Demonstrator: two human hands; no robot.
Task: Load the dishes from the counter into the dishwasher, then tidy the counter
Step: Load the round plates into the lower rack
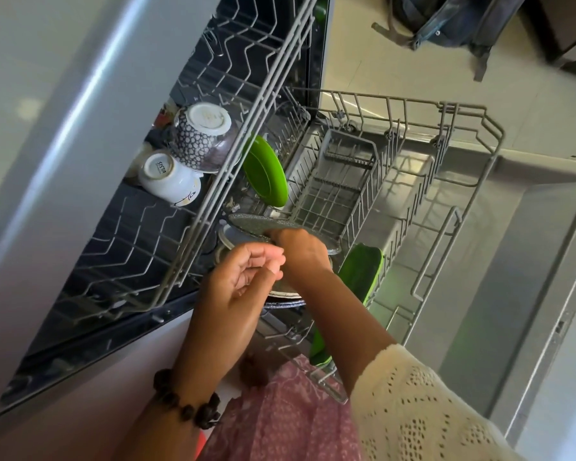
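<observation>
Nearest to me, my left hand hangs above the lower rack, fingers loosely curled around nothing. Just past it my right hand grips the rim of a speckled grey plate, held on edge among the tines. Green plates stand upright in that rack. Two upturned cups sit in the upper rack.

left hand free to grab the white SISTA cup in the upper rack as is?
Probably yes. The left hand holds nothing, fingers loosely curled, and hovers beside the upper rack. The white cup sits upside down there, open from above; only the rack's rim wire lies between.
</observation>
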